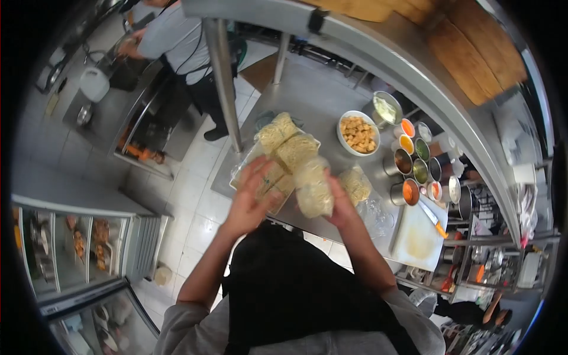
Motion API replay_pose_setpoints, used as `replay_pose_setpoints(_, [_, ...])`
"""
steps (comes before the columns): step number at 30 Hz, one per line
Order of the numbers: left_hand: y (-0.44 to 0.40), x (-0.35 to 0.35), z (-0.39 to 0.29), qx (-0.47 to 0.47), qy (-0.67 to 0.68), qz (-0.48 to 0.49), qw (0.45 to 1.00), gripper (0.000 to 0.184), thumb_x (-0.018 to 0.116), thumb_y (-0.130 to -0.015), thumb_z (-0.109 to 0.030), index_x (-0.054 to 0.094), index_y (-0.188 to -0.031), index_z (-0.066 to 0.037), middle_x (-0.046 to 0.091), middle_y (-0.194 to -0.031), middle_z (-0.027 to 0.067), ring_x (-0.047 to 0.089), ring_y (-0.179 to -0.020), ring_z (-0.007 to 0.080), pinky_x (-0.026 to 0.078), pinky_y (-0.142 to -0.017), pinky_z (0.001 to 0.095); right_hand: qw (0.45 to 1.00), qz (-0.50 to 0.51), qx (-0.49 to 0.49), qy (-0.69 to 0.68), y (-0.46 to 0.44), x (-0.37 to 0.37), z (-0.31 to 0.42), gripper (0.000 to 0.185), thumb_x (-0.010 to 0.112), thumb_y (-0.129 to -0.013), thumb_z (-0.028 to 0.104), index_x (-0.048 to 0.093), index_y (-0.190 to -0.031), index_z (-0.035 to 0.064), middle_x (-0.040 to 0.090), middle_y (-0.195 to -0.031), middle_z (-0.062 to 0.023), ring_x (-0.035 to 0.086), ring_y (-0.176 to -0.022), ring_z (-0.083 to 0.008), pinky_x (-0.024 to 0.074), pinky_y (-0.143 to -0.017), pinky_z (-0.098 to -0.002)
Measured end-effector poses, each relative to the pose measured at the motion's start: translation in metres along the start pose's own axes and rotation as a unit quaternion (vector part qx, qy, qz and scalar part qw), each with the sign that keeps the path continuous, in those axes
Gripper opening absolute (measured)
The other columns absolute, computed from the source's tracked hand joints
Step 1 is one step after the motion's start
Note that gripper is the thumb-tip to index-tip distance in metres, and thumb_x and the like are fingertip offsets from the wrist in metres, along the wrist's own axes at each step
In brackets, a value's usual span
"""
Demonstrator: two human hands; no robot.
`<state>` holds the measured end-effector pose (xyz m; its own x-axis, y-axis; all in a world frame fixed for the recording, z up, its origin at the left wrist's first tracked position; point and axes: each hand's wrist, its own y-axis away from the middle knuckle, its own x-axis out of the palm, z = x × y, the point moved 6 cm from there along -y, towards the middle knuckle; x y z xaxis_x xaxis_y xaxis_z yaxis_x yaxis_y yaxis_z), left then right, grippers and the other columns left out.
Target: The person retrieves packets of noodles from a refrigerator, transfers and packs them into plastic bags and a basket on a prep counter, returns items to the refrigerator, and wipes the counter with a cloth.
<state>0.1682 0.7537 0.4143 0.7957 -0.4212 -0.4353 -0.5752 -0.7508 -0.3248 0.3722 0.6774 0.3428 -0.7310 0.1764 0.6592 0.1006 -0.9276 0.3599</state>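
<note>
My right hand [338, 204] is closed around the side of a plastic-wrapped noodle pack [313, 189], blurred in the view; I judge the side grip gives a soft, sagging load some support. The pack sits just left of my right palm, between the two hands. My left hand [251, 192] spreads its fingers apart over the near left part of a tray [235, 177]; whether they touch its contents I cannot tell. Across the tray's far end lie more bagged noodles [288, 142], probably grouped there to keep them together.

Just right of my right hand, another bagged portion [355, 184] rests on the steel table [313, 89], next to a crumpled clear bag [374, 216]. Beyond it stands a white bowl [344, 145] of tan cubes. Farther right, a knife [441, 228] lies at the edge of a cutting board [414, 239], perhaps to keep its blade aside.
</note>
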Motion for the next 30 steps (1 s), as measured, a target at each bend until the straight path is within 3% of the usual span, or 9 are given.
replay_pose_setpoints(5, [0.026,-0.045,0.052,-0.101,-0.102,-0.101,0.984,0.044,0.069,-0.09,-0.009,0.061,-0.132,-0.003,0.056,-0.137,0.0188,0.052,-0.129,0.0356,0.043,-0.107,0.0439,0.982,0.019,-0.132,0.135,-0.006,0.05,0.095,0.064,0.052,-0.102,0.048,0.046,-0.145,0.0005,0.059,-0.134,-0.0201,0.065,-0.117,-0.0301,0.0576,-0.094,-0.0464])
replay_pose_setpoints(8, [0.03,-0.033,0.053,-0.07,-0.167,-0.082,0.98,0.043,0.071,-0.087,-0.011,0.062,-0.128,-0.001,0.063,-0.125,0.0171,0.056,-0.119,0.0366,0.044,-0.103,0.0456,0.852,0.185,-0.299,0.388,-0.011,0.128,0.147,0.049,0.058,-0.101,0.023,0.048,-0.144,0.0026,0.06,-0.133,-0.0099,0.06,-0.119,-0.0183,0.0497,-0.101,-0.0331])
replay_pose_setpoints(10, [0.019,-0.008,0.027,-0.033,-0.272,-0.067,0.959,0.053,0.075,-0.085,-0.022,0.06,-0.129,0.001,0.064,-0.12,0.0183,0.058,-0.113,0.0345,0.043,-0.098,0.0455,0.839,0.252,-0.265,0.403,-0.041,0.143,0.143,0.05,0.064,-0.096,0.02,0.051,-0.142,0.0038,0.06,-0.129,-0.0074,0.059,-0.117,-0.0158,0.0479,-0.1,-0.0315])
replay_pose_setpoints(16, [0.023,0.031,0.04,-0.17,-0.383,-0.067,0.906,0.068,0.079,-0.08,-0.037,0.057,-0.13,0.003,0.064,-0.107,0.0191,0.06,-0.105,0.0319,0.042,-0.091,0.045,0.78,0.389,-0.092,0.481,-0.125,0.149,0.082,0.052,0.073,-0.091,0.023,0.056,-0.138,0.0089,0.061,-0.127,-0.0067,0.06,-0.117,-0.0187,0.0488,-0.099,-0.0339])
replay_pose_setpoints(20, [0.049,0.03,0.038,-0.172,-0.265,-0.065,0.946,0.043,0.073,-0.086,-0.025,0.064,-0.12,-0.001,0.066,-0.105,0.0163,0.06,-0.107,0.0348,0.047,-0.089,0.0469,0.544,0.464,-0.047,0.697,-0.165,0.129,0.013,0.044,0.072,-0.093,0.032,0.064,-0.13,0.0096,0.061,-0.127,-0.0094,0.058,-0.121,-0.0262,0.0472,-0.103,-0.0382])
replay_pose_setpoints(21, [0.058,0.029,0.035,-0.197,-0.233,-0.088,0.948,0.034,0.075,-0.086,-0.017,0.067,-0.116,-0.002,0.063,-0.118,0.0182,0.059,-0.112,0.0363,0.049,-0.092,0.0467,0.446,0.489,-0.196,0.724,-0.18,0.111,-0.012,0.041,0.071,-0.094,0.034,0.067,-0.127,0.0104,0.06,-0.13,-0.0113,0.052,-0.125,-0.0305,0.0431,-0.107,-0.0405])
replay_pose_setpoints(24, [0.074,0.018,0.008,-0.161,-0.246,-0.213,0.932,0.038,0.075,-0.083,-0.009,0.063,-0.118,0.001,0.059,-0.127,0.0181,0.055,-0.118,0.0382,0.047,-0.098,0.0467,0.435,0.41,-0.255,0.76,-0.156,0.122,-0.004,0.039,0.068,-0.095,0.034,0.068,-0.127,0.0118,0.059,-0.13,-0.0111,0.047,-0.128,-0.0289,0.0404,-0.109,-0.0408])
replay_pose_setpoints(28, [0.071,0.006,0.007,-0.143,-0.235,-0.243,0.93,0.061,0.074,-0.084,-0.008,0.05,-0.14,0.0,0.054,-0.135,0.0186,0.051,-0.125,0.0397,0.044,-0.105,0.0456,0.468,0.447,-0.293,0.704,-0.124,0.124,0.008,0.033,0.068,-0.087,0.012,0.069,-0.119,0.0052,0.062,-0.122,-0.0126,0.055,-0.117,-0.0321,0.0455,-0.103,-0.0435])
replay_pose_setpoints(30, [0.064,0.011,0.025,-0.12,-0.227,-0.214,0.943,0.062,0.071,-0.086,-0.006,0.048,-0.142,0.001,0.056,-0.13,0.0188,0.052,-0.121,0.0391,0.043,-0.102,0.0458,0.436,0.462,-0.314,0.705,-0.126,0.114,-0.004,0.034,0.065,-0.082,0.004,0.068,-0.116,0.0041,0.063,-0.12,-0.0123,0.057,-0.116,-0.033,0.0468,-0.101,-0.0432])
